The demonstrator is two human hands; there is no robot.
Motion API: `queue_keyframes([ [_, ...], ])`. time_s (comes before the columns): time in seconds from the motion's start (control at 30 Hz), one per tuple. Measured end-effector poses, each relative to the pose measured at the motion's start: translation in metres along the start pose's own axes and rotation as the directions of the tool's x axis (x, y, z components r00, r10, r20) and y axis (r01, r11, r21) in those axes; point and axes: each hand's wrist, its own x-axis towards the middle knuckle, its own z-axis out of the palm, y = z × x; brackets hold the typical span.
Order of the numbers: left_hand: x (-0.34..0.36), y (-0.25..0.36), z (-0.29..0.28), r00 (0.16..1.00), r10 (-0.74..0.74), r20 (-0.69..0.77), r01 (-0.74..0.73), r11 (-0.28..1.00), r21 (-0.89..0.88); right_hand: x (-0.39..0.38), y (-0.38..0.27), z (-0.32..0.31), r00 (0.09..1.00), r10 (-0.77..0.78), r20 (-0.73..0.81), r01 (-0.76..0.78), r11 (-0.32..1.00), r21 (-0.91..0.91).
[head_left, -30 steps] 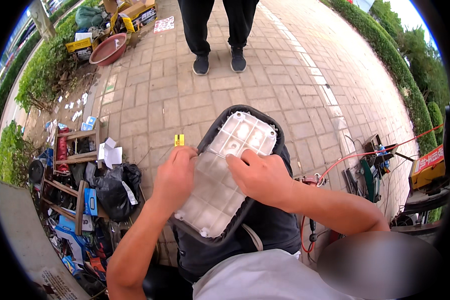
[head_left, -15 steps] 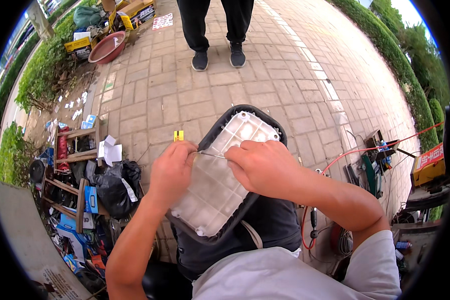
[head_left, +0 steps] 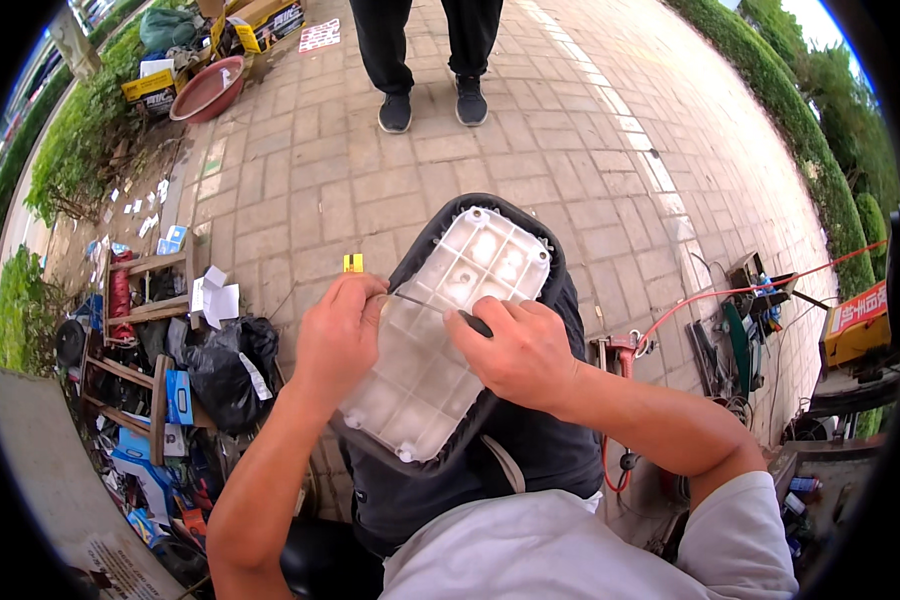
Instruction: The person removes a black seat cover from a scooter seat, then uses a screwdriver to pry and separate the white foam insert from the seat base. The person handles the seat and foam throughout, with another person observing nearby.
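Across my lap lies an upturned seat cushion (head_left: 425,375), its ribbed white plastic base facing up and a black cover (head_left: 505,203) wrapped round its rim. The fingers of my left hand (head_left: 338,335) pinch the cover at the cushion's left edge. My right hand (head_left: 520,350) is closed round the dark handle (head_left: 476,323) of a thin metal-shafted tool, an awl or a screwdriver. The shaft slants over the base towards my left fingertips. Its tip is hidden at the cover's edge by those fingers.
A person in dark trousers (head_left: 470,45) stands ahead on the brick paving. On the left are a black plastic bag (head_left: 232,365), wooden frames (head_left: 158,410) and scattered boxes. At right lie tools (head_left: 740,335) and a red hose (head_left: 705,300). A reddish basin (head_left: 208,90) sits far left.
My right hand has shifted slightly down and turned, so the tool's dark handle now shows. My left hand keeps its pinch at the cover's edge. The view has tilted a little.
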Motion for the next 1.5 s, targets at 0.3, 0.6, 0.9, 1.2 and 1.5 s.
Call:
queue_keyframes([
  [0.3,-0.001,0.003,-0.002,0.999,-0.044,-0.011,0.044,0.998,-0.044,0.006,-0.001,0.004,0.973,0.228,0.042,-0.231,0.971,0.069],
  [0.6,-0.002,0.004,-0.003,0.993,-0.107,-0.056,0.101,0.990,-0.094,0.015,0.025,0.010,0.997,0.070,0.025,-0.072,0.995,0.071],
  [0.9,-0.004,0.001,-0.001,0.994,-0.064,-0.094,0.060,0.997,-0.046,0.020,0.044,0.018,0.995,0.029,0.092,-0.058,0.943,0.328],
  [1.2,-0.008,-0.005,0.000,0.992,-0.017,-0.126,0.015,1.000,-0.019,0.025,0.052,0.016,0.985,-0.032,0.170,-0.040,0.915,0.402],
  [1.5,0.002,-0.002,-0.001,0.999,0.011,0.049,-0.016,0.993,0.117,0.000,0.037,-0.052,0.987,0.155,0.049,-0.159,0.983,0.095],
])
